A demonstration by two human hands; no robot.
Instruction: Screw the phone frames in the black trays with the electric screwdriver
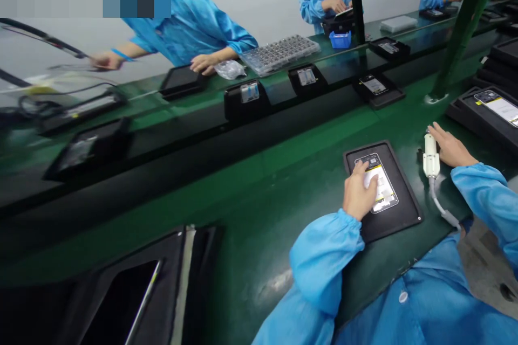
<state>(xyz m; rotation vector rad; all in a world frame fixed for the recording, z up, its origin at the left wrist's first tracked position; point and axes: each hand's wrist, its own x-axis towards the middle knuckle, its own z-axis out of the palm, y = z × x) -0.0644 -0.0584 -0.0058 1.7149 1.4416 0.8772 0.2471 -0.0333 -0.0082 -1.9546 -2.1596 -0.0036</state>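
A phone lies face down in a black tray on the green bench in front of me. My left hand rests on the phone's left side, fingers curled lightly over it and pressing it down. My right hand lies flat on the bench to the right, fingers stretched out, its fingertips touching a white handheld tool with a grey cable. The tool lies on the bench between the tray and my right hand.
A dark conveyor carries several black trays with phones. Across it, people in blue coats work; one hand rests on a tray. A clear parts tray, a blue bin, green posts, stacked trays right, another tray near left.
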